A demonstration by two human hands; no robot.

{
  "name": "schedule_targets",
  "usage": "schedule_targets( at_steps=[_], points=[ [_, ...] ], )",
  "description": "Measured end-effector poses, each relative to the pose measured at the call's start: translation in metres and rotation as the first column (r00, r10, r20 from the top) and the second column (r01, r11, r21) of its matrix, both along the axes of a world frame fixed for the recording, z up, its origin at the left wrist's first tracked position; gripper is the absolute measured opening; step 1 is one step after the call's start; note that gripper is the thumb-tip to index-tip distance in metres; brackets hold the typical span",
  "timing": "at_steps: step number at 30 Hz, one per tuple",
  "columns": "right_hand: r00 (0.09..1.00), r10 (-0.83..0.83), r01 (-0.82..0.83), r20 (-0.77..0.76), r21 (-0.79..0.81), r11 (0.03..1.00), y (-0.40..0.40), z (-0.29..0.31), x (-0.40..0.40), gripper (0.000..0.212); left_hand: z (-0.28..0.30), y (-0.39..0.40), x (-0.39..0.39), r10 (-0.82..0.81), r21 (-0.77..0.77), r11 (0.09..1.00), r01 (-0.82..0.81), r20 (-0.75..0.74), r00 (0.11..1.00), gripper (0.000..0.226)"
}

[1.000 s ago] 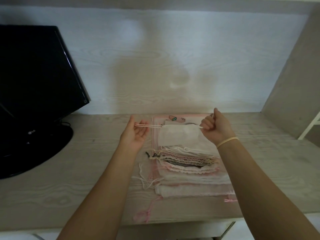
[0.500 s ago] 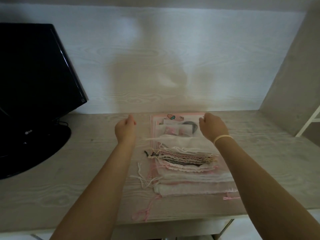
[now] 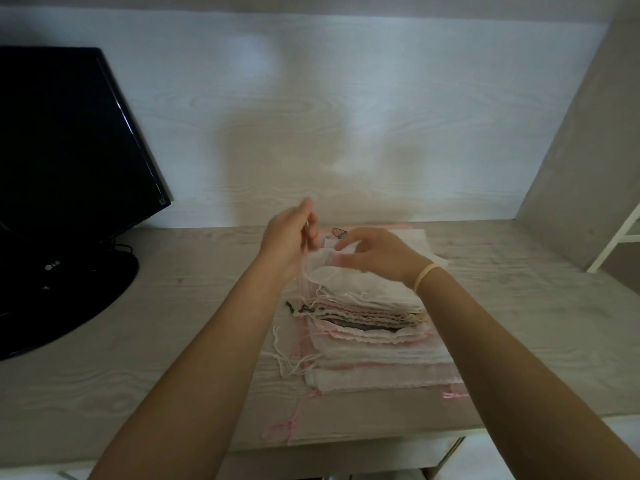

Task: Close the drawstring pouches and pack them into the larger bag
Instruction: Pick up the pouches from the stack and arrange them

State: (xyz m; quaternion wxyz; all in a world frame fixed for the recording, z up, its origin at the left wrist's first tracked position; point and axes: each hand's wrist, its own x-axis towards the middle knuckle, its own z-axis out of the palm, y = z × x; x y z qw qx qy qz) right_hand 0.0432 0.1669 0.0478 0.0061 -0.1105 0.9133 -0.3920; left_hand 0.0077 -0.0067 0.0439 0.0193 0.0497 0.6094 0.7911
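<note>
A stack of white and pink drawstring pouches [image 3: 374,327] lies on the larger pink-edged bag [image 3: 301,424], flat on the desk. The top white pouch [image 3: 349,278] rests at the far end of the stack. My left hand [image 3: 289,242] hovers over its left corner and pinches its white drawstring [image 3: 306,271], which loops down to the pouch. My right hand [image 3: 375,252] presses on the top pouch with fingers spread and curled, a band on the wrist. Loose string ends [image 3: 287,358] trail off the stack's left side.
A black monitor [image 3: 65,161] on a round base [image 3: 62,292] fills the left of the wooden desk [image 3: 173,341]. A white wall panel stands behind. A grey side panel [image 3: 581,174] closes the right. The desk's front edge runs below the bag.
Both hands were apart, pulling the strings of a lifted pouch. They lowered it onto the stack and came together; the right hand now rests on it, the left keeps a string.
</note>
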Motion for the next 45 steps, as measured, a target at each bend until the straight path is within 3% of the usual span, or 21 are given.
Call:
schedule_targets(
  at_steps=[2,3,4,6,8,10,12,14,17,20,26,30,32,34,36,38,40,41,43,45],
  points=[
    [0.994,0.103,-0.105,0.028,0.106,0.989,-0.015,0.001,0.004,0.036,0.019,0.012,0.005,-0.149,0.339,0.934,0.116,0.074,0.986,0.035],
    [0.991,0.128,-0.132,0.039,0.129,0.983,-0.020,-0.001,0.003,0.028,0.025,0.018,0.006,-0.193,0.440,0.888,0.136,0.088,0.977,0.035],
    [0.988,0.148,-0.153,0.052,0.107,0.982,-0.024,-0.003,0.003,0.016,0.030,0.024,0.008,-0.211,0.496,0.857,0.138,0.093,0.973,0.036],
    [0.983,0.179,-0.182,0.043,0.059,0.982,-0.028,-0.006,0.003,0.028,0.036,0.031,0.011,-0.211,0.551,0.825,0.127,0.091,0.973,0.037],
    [0.984,0.173,-0.175,0.051,0.033,0.984,-0.029,-0.009,0.002,0.021,0.034,0.032,0.010,-0.194,0.556,0.824,0.107,0.100,0.976,0.037],
    [0.986,0.153,-0.147,0.074,-0.072,0.986,-0.026,-0.007,0.003,0.024,0.029,0.028,0.008,-0.161,0.443,0.891,0.098,0.109,0.981,0.039],
    [0.986,0.137,-0.105,0.098,-0.277,0.955,-0.021,-0.003,0.005,0.027,0.019,0.023,0.006,-0.139,0.211,0.971,0.112,0.116,0.984,0.051],
    [0.986,0.131,-0.071,0.099,-0.461,0.885,-0.014,0.000,0.005,0.026,0.007,0.022,0.007,-0.202,0.080,0.978,0.191,0.168,0.965,0.064],
    [0.995,0.045,0.019,0.094,-0.586,0.810,-0.005,0.005,0.000,0.027,-0.015,0.023,0.010,-0.264,-0.096,0.954,0.286,0.191,0.945,0.071],
    [0.990,-0.089,0.138,0.107,-0.656,0.742,0.002,0.006,-0.010,0.027,-0.034,0.019,0.010,-0.209,-0.232,0.939,0.254,0.203,0.957,0.064],
    [0.960,-0.256,0.260,0.112,-0.688,0.677,0.014,0.004,-0.021,0.031,-0.046,0.009,0.013,-0.257,-0.397,0.872,0.286,0.126,0.958,0.018],
    [0.928,-0.352,0.357,0.121,-0.554,0.752,0.014,0.001,-0.026,0.042,-0.049,0.007,0.011,-0.175,-0.352,0.912,0.212,0.132,0.976,0.019],
    [0.926,-0.359,0.378,0.120,-0.319,0.869,0.017,0.000,-0.024,0.057,-0.050,0.008,0.011,-0.135,-0.314,0.932,0.179,0.156,0.978,0.021],
    [0.961,-0.245,0.244,0.128,0.021,0.969,0.021,-0.001,-0.017,0.064,-0.053,0.009,0.009,-0.115,-0.300,0.941,0.159,0.161,0.980,0.022],
    [0.977,-0.077,-0.008,0.200,0.394,0.919,0.022,0.000,-0.010,0.060,-0.056,0.011,0.008,-0.074,-0.339,0.933,0.120,0.147,0.986,0.021],
    [0.952,-0.003,-0.189,0.307,0.595,0.781,0.019,0.002,-0.005,0.045,-0.058,0.016,0.007,-0.035,-0.415,0.907,0.078,0.111,0.993,0.020],
    [0.935,0.019,-0.254,0.355,0.629,0.735,0.016,0.005,-0.003,0.038,-0.057,0.019,0.007,-0.028,-0.484,0.873,0.066,0.086,0.996,0.020],
    [0.935,0.020,-0.241,0.354,0.592,0.769,0.016,0.007,-0.002,0.032,-0.056,0.020,0.007,-0.038,-0.512,0.856,0.073,0.080,0.996,0.020],
    [0.949,0.010,-0.138,0.316,0.386,0.912,0.016,0.009,0.000,0.021,-0.053,0.021,0.008,-0.087,-0.561,0.821,0.111,0.069,0.994,0.019],
    [0.967,0.026,-0.065,0.253,0.146,0.987,0.016,0.010,0.001,0.019,-0.049,0.020,0.011,-0.149,-0.601,0.784,0.157,0.062,0.987,0.018]
  ],
)
